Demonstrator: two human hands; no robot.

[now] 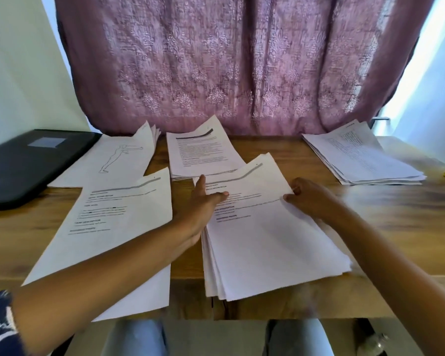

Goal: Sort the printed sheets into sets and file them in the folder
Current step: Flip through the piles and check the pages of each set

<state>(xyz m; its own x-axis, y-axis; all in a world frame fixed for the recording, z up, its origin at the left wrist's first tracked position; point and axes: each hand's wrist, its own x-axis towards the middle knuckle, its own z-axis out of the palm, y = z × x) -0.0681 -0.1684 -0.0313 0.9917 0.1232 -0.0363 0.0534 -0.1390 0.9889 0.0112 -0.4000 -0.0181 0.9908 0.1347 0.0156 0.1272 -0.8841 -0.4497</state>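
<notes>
White sheets, mid-sorting, form a stack (217,278) at six o'clock on the tabletop (396,214): my left hand (203,205), fingers straight, steadies it, while my right hand (310,199) pinches the top sheet (267,235), which I judge next needs carrying to whichever set it matches; the folder (18,165) lies at ten o'clock.

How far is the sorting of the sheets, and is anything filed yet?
Done: four piles lie apart on the table, one with a figure drawing. In hand: the left grip rests on the big stack, the right grip pinches its top sheet. Left: the rest of that stack, and filing; the black folder lies closed.
</notes>
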